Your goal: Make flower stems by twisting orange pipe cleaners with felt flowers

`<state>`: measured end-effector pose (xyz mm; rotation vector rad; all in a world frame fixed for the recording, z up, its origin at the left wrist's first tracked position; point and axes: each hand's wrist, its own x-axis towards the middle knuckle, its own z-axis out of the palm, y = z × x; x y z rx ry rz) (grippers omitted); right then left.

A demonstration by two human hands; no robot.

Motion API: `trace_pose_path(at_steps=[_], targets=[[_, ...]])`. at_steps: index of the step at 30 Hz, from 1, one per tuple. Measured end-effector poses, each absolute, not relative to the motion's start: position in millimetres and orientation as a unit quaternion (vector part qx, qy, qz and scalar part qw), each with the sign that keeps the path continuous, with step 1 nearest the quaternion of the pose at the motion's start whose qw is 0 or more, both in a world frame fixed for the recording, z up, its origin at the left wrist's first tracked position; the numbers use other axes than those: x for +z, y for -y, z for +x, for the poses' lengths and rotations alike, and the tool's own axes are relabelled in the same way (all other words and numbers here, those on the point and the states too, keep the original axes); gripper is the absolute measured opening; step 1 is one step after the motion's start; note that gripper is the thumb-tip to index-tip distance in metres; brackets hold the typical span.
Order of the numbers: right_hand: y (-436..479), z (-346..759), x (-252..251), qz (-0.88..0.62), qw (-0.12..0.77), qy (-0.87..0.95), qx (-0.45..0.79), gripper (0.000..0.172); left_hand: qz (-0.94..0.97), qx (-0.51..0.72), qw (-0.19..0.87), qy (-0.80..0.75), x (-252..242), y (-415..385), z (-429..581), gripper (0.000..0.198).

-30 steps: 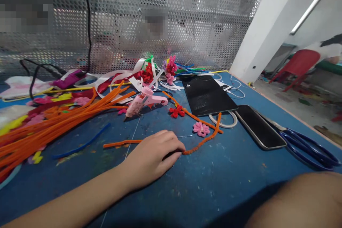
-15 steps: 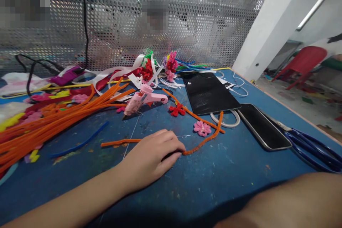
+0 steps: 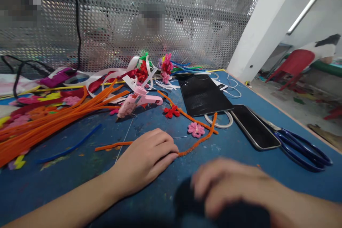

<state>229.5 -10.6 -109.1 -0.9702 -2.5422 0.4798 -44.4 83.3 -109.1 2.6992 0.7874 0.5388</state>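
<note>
My left hand (image 3: 152,153) rests on the blue tabletop, fingers pressed together on an orange pipe cleaner (image 3: 196,146). This pipe cleaner bends up to the right; an orange length (image 3: 112,146) also shows left of the hand, and the palm hides whether they join. My right hand (image 3: 235,185) is at the lower right, curled and smeared by motion, above a dark patch I cannot make out. Beyond my left hand lie a pink pipe-cleaner flower (image 3: 196,129), a red one (image 3: 171,112), another orange pipe cleaner (image 3: 187,115) and a pink glue gun (image 3: 136,101).
Orange pipe cleaners (image 3: 53,124) are heaped at left, near a blue one (image 3: 72,148). A black tablet-like panel (image 3: 204,94), a phone (image 3: 255,126) and blue-handled scissors (image 3: 301,149) lie at right. Ribbons and flowers (image 3: 167,66) line the perforated metal screen (image 3: 120,25).
My right hand has come in from the lower right, where just a blurred arm showed before. My left hand stays on the pipe cleaner. The whole view has shifted slightly.
</note>
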Motion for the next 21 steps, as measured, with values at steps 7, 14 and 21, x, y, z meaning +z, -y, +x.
trace_pose_path(at_steps=[7,14,21], targets=[[-8.8,286.8,-129.9,-0.623,0.165,0.752,-0.141,0.059,0.919,0.224,0.089,-0.313,-110.0,-89.2,-29.3,0.017],[-5.6,291.3,-133.1,-0.612,0.131,0.771,-0.119,0.060,0.898,0.231,0.073,-0.366,-108.9,-97.8,7.3,0.015],[-37.5,241.5,-113.6,-0.473,0.214,0.849,-0.099,0.044,0.902,0.155,0.020,-0.403,-106.6,-102.1,23.3,0.022]])
